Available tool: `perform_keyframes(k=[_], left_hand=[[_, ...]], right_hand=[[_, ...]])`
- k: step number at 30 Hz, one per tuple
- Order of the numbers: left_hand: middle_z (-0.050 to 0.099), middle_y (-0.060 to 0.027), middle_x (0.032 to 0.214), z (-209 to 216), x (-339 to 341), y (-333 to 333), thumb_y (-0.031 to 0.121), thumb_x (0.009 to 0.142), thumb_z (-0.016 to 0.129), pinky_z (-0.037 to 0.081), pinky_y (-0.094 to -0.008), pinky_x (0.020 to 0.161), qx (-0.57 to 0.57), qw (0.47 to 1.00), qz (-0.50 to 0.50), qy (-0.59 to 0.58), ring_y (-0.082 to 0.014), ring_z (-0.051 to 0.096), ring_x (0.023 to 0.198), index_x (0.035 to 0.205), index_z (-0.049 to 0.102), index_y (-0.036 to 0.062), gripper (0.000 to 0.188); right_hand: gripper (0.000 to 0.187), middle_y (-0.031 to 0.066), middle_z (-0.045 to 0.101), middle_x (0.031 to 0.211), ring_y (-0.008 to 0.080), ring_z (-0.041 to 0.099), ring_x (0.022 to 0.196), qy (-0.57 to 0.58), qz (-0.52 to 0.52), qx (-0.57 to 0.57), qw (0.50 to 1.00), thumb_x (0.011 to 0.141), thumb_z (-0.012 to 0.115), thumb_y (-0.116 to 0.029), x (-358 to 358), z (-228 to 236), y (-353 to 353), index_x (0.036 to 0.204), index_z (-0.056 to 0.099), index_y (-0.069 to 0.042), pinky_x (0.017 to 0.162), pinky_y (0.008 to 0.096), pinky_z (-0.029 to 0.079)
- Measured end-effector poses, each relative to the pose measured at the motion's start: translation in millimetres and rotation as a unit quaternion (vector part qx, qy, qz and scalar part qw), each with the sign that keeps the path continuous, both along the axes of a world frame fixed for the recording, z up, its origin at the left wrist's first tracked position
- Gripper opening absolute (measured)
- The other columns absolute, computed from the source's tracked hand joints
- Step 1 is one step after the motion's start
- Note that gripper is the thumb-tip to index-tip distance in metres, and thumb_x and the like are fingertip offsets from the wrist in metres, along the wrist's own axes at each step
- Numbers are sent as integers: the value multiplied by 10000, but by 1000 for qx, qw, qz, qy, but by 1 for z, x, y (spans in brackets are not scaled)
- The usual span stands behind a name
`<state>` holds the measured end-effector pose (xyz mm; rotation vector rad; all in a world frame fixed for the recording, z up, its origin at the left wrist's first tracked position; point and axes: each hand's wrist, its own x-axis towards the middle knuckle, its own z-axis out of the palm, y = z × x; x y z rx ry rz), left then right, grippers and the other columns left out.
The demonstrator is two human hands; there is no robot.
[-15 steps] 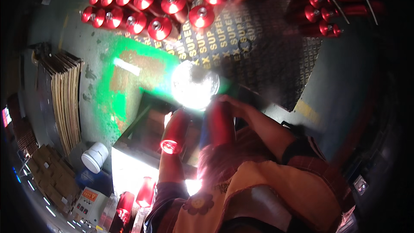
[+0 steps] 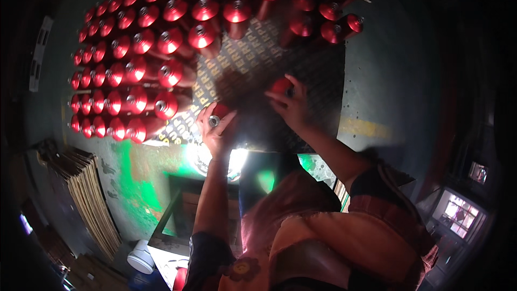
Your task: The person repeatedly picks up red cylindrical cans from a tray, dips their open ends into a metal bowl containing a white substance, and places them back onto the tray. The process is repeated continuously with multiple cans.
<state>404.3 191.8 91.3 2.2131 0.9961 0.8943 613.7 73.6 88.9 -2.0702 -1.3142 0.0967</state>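
My left hand point(image 2: 216, 139) is closed around a red metal bottle point(image 2: 221, 110), whose silver neck faces up toward me, over the near part of a dark printed board point(image 2: 253, 54). Farther out and to the right, my right hand point(image 2: 293, 109) grips another red bottle point(image 2: 281, 84), its fingers and thumb around the side; that bottle is dim and partly covered by the hand. Beyond both hands, rows of similar red bottles point(image 2: 170, 73) stand upright on the board, silver necks up. I cannot make out whether either held bottle touches the board.
Just below my left hand glares a round bright light point(image 2: 237, 163). A dark open-topped box point(image 2: 186, 196) stands near my left forearm. At left are a stack of cardboard sheets point(image 2: 89, 199) and a white bucket point(image 2: 141, 258). Green-stained floor point(image 2: 134, 183) shows between them.
Both hands, each with a red bottle, have moved away from beside my lap and the bright light, out over the board. The bottles now point neck up. The view has tipped toward the rows.
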Motion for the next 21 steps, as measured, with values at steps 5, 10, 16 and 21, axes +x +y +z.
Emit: perform_keyframes(k=[5,10,16,21], left_hand=[[502,-142,1418,19,11,-1,32,669,824,409,-447,1058,5,999,-41,27,-346,493,1274,1051,778,191,416],[359,-219,1535,34,-31,46,128,733,817,366,-479,1093,17,975,189,112,-396,430,1335,1207,724,185,487],[329,-209,1532,-4,-33,107,171,728,846,365,-493,1102,118,957,209,160,-411,387,1346,1280,675,232,582],[400,-191,1458,-18,-46,116,181,702,887,427,-441,1051,117,945,263,158,-365,462,1258,1264,693,228,597]], right_hand=[[467,154,374,1483,392,347,1335,-1,22,10,1000,686,848,-197,48,30,-18,1132,755,-302,1112,487,327],[546,209,372,1487,400,337,1372,-95,-137,41,985,792,808,-308,184,27,1,1313,645,-325,1125,520,275],[425,187,439,1398,374,460,1273,-117,-70,64,989,813,797,-197,243,-26,27,1203,693,-330,1067,444,388],[441,141,455,1396,334,477,1259,-98,-66,46,992,790,811,-153,244,-33,19,1185,703,-316,1054,419,412]])
